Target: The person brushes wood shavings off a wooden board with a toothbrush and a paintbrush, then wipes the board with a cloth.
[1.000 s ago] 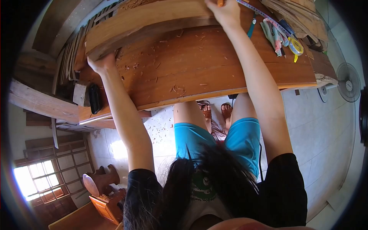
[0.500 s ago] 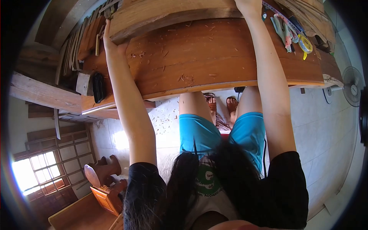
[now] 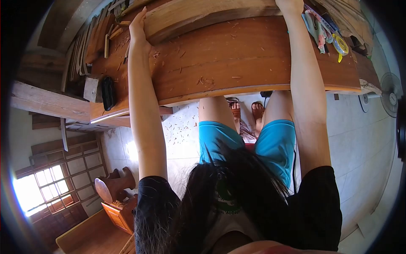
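Note:
A thick wooden beam (image 3: 211,17) lies across the back of the brown wooden table (image 3: 220,55). My left hand (image 3: 138,29) is against the beam's left end, fingers pointing away and pressed along its end face. At the beam's right end is my right hand (image 3: 290,6), cut by the top edge of the view, with its fingers mostly out of sight. Small wood shavings (image 3: 206,80) are scattered on the tabletop between my arms.
A black case (image 3: 108,93) and wood strips (image 3: 106,44) lie at the left. Pens or tools in a pouch (image 3: 319,31) and a yellow tape measure (image 3: 340,45) sit at the right. A fan (image 3: 390,95) stands beyond the table's right side.
Both my hands and the beam have shifted to the right across the table. More wood strips now show left of my left hand.

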`<action>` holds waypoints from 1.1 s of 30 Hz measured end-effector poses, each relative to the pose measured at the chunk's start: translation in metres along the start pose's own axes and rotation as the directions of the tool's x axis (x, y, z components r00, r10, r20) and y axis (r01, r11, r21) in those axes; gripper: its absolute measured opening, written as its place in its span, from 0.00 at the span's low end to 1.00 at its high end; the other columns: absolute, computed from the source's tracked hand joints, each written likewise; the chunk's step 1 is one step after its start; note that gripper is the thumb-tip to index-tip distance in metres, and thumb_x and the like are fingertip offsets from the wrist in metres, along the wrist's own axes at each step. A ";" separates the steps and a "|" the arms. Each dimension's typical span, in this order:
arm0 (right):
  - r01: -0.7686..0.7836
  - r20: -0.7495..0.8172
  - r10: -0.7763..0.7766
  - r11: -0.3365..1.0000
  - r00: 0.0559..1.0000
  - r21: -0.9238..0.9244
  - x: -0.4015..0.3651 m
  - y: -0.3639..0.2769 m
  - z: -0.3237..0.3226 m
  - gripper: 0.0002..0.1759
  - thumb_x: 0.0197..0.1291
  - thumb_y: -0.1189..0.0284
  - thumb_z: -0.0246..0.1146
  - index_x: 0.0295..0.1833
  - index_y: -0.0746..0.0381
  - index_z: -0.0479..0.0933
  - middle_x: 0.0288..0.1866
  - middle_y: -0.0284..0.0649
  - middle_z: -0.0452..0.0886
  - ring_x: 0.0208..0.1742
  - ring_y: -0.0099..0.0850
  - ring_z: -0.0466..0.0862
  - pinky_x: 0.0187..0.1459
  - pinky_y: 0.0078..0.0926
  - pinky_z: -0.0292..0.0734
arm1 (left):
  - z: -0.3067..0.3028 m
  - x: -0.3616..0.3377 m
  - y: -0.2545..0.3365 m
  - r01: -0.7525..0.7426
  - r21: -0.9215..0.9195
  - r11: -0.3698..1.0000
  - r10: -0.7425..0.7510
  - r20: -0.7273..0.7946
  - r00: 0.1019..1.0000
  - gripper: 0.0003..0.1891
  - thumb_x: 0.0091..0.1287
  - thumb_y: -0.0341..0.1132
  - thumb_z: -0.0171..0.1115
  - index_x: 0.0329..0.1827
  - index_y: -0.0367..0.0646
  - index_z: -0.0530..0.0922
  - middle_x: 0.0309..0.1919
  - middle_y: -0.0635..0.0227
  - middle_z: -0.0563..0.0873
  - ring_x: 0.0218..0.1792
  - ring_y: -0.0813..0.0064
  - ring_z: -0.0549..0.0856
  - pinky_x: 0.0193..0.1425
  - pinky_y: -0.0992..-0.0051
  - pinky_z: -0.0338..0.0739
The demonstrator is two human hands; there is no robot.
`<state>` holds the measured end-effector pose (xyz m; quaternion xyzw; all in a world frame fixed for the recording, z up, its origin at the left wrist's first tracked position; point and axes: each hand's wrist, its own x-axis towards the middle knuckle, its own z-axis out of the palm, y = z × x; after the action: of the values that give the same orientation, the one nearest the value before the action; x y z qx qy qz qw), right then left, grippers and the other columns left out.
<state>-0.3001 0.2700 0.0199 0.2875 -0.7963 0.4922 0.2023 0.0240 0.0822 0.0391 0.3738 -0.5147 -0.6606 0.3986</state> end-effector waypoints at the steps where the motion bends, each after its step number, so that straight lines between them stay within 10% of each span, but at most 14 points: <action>1: 0.016 -0.007 -0.016 1.000 1.000 -0.019 0.001 0.002 0.001 0.29 0.40 0.65 0.82 0.47 0.56 0.74 0.33 0.41 0.84 0.39 0.40 0.87 0.43 0.38 0.80 | 0.006 -0.007 0.003 -0.017 -0.008 1.000 0.017 -0.019 1.000 0.19 0.76 0.36 0.54 0.67 0.40 0.74 0.57 0.63 0.83 0.56 0.64 0.83 0.62 0.58 0.78; 13: -0.045 -0.014 0.044 0.997 0.999 -0.065 0.002 0.004 0.001 0.27 0.44 0.64 0.80 0.48 0.55 0.75 0.34 0.42 0.84 0.42 0.44 0.86 0.44 0.40 0.79 | 0.000 0.014 -0.008 0.112 0.169 0.979 -0.123 0.059 0.991 0.24 0.70 0.48 0.55 0.62 0.42 0.77 0.51 0.65 0.85 0.51 0.67 0.83 0.55 0.67 0.78; 17: 0.244 -0.162 -0.228 0.966 0.960 0.084 0.010 0.015 0.015 0.18 0.52 0.70 0.75 0.48 0.59 0.79 0.37 0.44 0.86 0.42 0.43 0.86 0.45 0.38 0.79 | -0.012 0.035 -0.023 -0.124 0.201 0.972 0.137 -0.050 0.989 0.21 0.67 0.47 0.56 0.44 0.35 0.83 0.39 0.60 0.87 0.39 0.68 0.84 0.47 0.69 0.79; 20: 0.673 -0.416 -0.569 0.722 0.709 0.159 0.016 -0.021 0.001 0.09 0.64 0.76 0.66 0.49 0.64 0.82 0.41 0.44 0.87 0.40 0.32 0.87 0.37 0.33 0.81 | -0.022 0.040 -0.027 -0.253 0.287 0.924 0.284 -0.073 0.956 0.20 0.69 0.43 0.55 0.33 0.32 0.85 0.29 0.58 0.87 0.32 0.68 0.85 0.45 0.70 0.79; 23: 0.068 0.054 -0.214 0.524 0.975 0.849 -0.002 -0.066 -0.018 0.08 0.69 0.73 0.64 0.46 0.66 0.83 0.38 0.43 0.87 0.35 0.25 0.86 0.26 0.25 0.79 | -0.027 0.053 -0.035 -0.380 0.262 0.887 0.368 0.096 0.925 0.18 0.71 0.38 0.53 0.40 0.29 0.84 0.30 0.56 0.88 0.34 0.68 0.87 0.45 0.71 0.80; 27: -0.244 0.405 -0.119 0.634 0.907 0.734 -0.022 -0.086 -0.032 0.20 0.74 0.61 0.58 0.39 0.68 0.83 0.17 0.41 0.79 0.12 0.24 0.76 0.15 0.17 0.67 | -0.022 0.041 -0.028 -0.343 0.284 0.896 0.328 0.098 0.939 0.17 0.72 0.36 0.52 0.42 0.28 0.83 0.32 0.55 0.89 0.35 0.68 0.88 0.46 0.72 0.81; 30: -0.217 0.471 -0.159 0.732 0.868 0.646 -0.023 -0.080 -0.020 0.21 0.75 0.61 0.57 0.37 0.67 0.83 0.13 0.39 0.77 0.11 0.24 0.74 0.13 0.19 0.66 | -0.024 0.045 -0.033 -0.353 0.220 0.909 0.338 0.104 0.935 0.17 0.73 0.35 0.51 0.42 0.29 0.84 0.32 0.56 0.89 0.36 0.68 0.88 0.45 0.73 0.82; 33: 0.054 0.199 -0.163 0.886 0.966 0.461 -0.018 -0.072 -0.018 0.22 0.74 0.58 0.58 0.38 0.68 0.84 0.14 0.42 0.78 0.11 0.28 0.76 0.15 0.24 0.69 | -0.021 0.039 -0.029 -0.326 0.273 0.905 0.317 0.077 0.945 0.17 0.73 0.36 0.51 0.42 0.30 0.84 0.32 0.57 0.89 0.36 0.69 0.88 0.45 0.73 0.82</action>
<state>-0.2386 0.2654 0.0653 0.4264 -0.6606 0.6147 0.0630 0.0230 0.0429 0.0035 0.3264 -0.6642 -0.5115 0.4366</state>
